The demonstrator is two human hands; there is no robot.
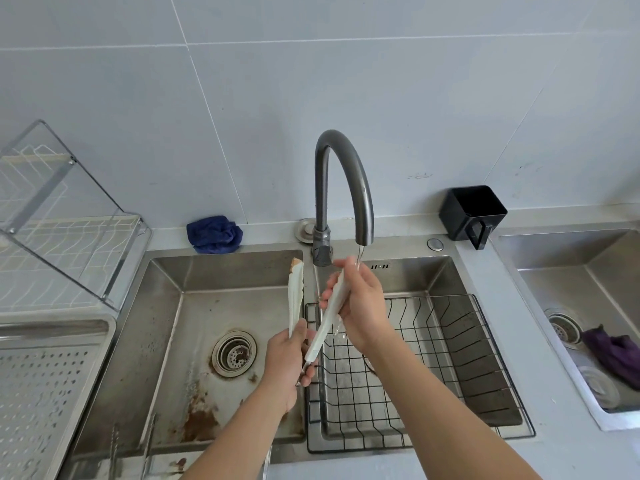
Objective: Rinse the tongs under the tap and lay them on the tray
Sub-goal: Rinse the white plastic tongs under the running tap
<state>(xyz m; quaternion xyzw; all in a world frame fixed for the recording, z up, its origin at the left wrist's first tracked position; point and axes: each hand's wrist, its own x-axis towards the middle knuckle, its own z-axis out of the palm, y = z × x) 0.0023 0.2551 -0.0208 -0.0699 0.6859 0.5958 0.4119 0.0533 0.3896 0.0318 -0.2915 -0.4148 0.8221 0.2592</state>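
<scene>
Grey tiled wall (381, 81) fills the top half of the frame. Below it, centre, I see a steel double sink (194, 341); its left basin is stained with rust. Pale countertop (519, 323) runs down the right of it. Upper left: white dish rack (69, 244) under a clear tilted cover. Lower left: perforated steel tray (45, 393), well apart from the tongs. A black wire basket (467, 368) sits in the right basin. A second sink (571, 251) is at the right edge, with a purple cloth (613, 351) lying in it.

Dark gooseneck tap (321, 188) at centre is running; the water stream (360, 252) falls onto my right hand.

Both forearms come in from the bottom. The left hand (282, 362) has its fingers curled round the hinge end of the white tongs (295, 296), thumb on the left arm of the tool. The right hand (363, 306) is wrapped round the upper part of the other arm, right under the spout. The tongs are held up over the divider between the basins, spread in a V, tips pointing to the wall. There is brown residue on the left tip.

Black square container (472, 211) stands on the ledge right of the tap, a blue cloth (214, 234) lies on the ledge to its left. Round drain strainer (234, 353) is in the left basin.
</scene>
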